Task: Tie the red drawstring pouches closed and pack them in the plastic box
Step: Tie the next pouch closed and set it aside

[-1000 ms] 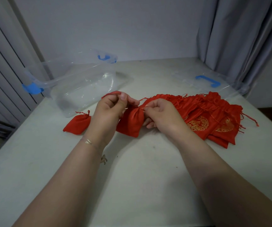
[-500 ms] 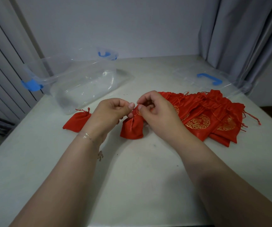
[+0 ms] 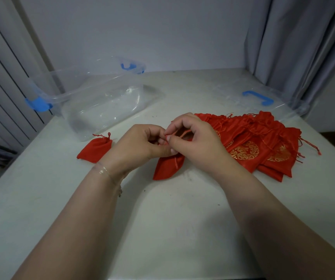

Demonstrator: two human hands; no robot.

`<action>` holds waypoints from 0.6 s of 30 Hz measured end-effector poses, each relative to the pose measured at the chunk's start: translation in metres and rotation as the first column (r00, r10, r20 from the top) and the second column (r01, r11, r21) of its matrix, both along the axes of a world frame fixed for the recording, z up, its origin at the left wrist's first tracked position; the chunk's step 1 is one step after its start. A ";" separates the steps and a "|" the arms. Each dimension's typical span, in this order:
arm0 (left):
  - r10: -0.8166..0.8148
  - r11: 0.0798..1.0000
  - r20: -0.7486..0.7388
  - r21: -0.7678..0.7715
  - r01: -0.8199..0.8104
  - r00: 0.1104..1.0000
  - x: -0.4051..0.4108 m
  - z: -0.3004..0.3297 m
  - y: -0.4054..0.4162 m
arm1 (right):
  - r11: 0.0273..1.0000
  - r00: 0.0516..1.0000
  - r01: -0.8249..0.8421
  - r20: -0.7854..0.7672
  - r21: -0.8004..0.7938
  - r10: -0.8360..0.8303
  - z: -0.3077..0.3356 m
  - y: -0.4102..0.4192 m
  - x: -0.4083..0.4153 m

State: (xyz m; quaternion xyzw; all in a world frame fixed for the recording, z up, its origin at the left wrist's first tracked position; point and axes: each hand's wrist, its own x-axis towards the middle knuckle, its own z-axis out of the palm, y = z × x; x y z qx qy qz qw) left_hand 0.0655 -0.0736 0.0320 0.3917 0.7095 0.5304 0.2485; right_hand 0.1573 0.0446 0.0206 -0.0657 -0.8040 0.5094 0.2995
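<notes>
I see left hand (image 3: 140, 145) and right hand (image 3: 194, 138) both pinching cord (image 3: 179, 134) above pouch (image 3: 168, 166); pouch hangs toward me, box (image 3: 102, 102) far-left, nearer left hand.

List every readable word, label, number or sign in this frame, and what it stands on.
No text can be read.
Gold round emblems on the pile of red pouches: ornamental pattern, too blurred to read as characters.
Plastic box, its lid and the blue clips: no label or marking shows.
</notes>
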 end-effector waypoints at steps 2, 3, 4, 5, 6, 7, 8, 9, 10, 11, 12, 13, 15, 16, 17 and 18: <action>0.022 1.000 -0.023 0.011 -0.022 0.999 0.001 -0.001 0.001 | 0.995 0.998 -0.053 0.030 -0.086 0.056 0.001 0.000 -0.001; 0.036 0.999 -0.009 0.025 -0.036 0.999 0.001 -0.001 0.002 | 0.985 0.995 -0.082 0.042 -0.151 0.089 0.002 0.001 -0.001; 0.052 0.998 0.013 0.042 -0.052 0.999 0.001 -0.002 0.002 | 0.973 0.992 -0.095 0.060 -0.211 0.110 0.002 0.003 -0.001; 0.069 0.995 0.037 0.064 -0.071 0.997 0.001 -0.001 0.002 | 0.968 0.990 -0.090 0.087 -0.236 0.113 0.003 0.005 -0.002; 0.088 0.992 0.063 0.089 -0.093 0.994 0.001 0.000 0.002 | 0.976 0.988 -0.069 0.122 -0.207 0.096 0.002 0.009 -0.002; 0.105 0.987 0.090 0.111 -0.115 0.990 0.001 0.002 0.001 | 0.987 0.985 -0.053 0.158 -0.150 0.077 0.001 0.012 -0.003; 0.120 0.983 0.110 0.125 -0.134 0.987 0.000 0.003 0.000 | 0.994 0.980 -0.052 0.186 -0.092 0.068 -0.001 0.014 -0.002; 0.131 0.981 0.120 0.128 -0.146 0.984 -0.001 0.004 0.000 | 0.997 0.976 -0.058 0.208 -0.042 0.066 -0.002 0.014 -0.002; 0.139 0.981 0.118 0.117 -0.153 0.983 -0.002 0.004 -0.001 | 0.998 0.973 -0.056 0.223 0.006 0.053 -0.003 0.015 -0.003; 0.150 0.982 0.111 0.100 -0.161 0.983 -0.004 0.004 -0.001 | 0.998 0.973 -0.039 0.231 0.049 0.027 -0.004 0.014 -0.003; 0.161 0.982 0.102 0.087 -0.170 0.982 -0.005 0.003 -0.002 | 0.997 0.973 -0.015 0.233 0.081 -0.004 -0.006 0.014 -0.004; 0.173 0.980 0.098 0.079 -0.181 0.980 -0.006 0.002 -0.002 | 0.995 0.974 0.010 0.225 0.098 -0.032 -0.006 0.014 -0.004; 0.205 0.974 0.101 0.076 -0.213 0.974 -0.007 0.002 -0.001 | 0.994 0.975 0.069 0.203 0.088 -0.086 -0.005 0.014 -0.004; 0.218 0.971 0.102 0.077 -0.227 0.970 -0.007 0.001 -0.001 | 0.992 0.975 0.101 0.192 0.074 -0.114 -0.004 0.015 -0.003; 0.232 0.968 0.104 0.073 -0.240 0.967 -0.008 0.001 -0.001 | 0.990 0.974 0.128 0.180 0.062 -0.137 -0.003 0.016 -0.003; 0.245 0.965 0.107 0.068 -0.253 0.964 -0.008 0.001 -0.002 | 0.988 0.974 0.146 0.167 0.055 -0.153 -0.001 0.016 -0.002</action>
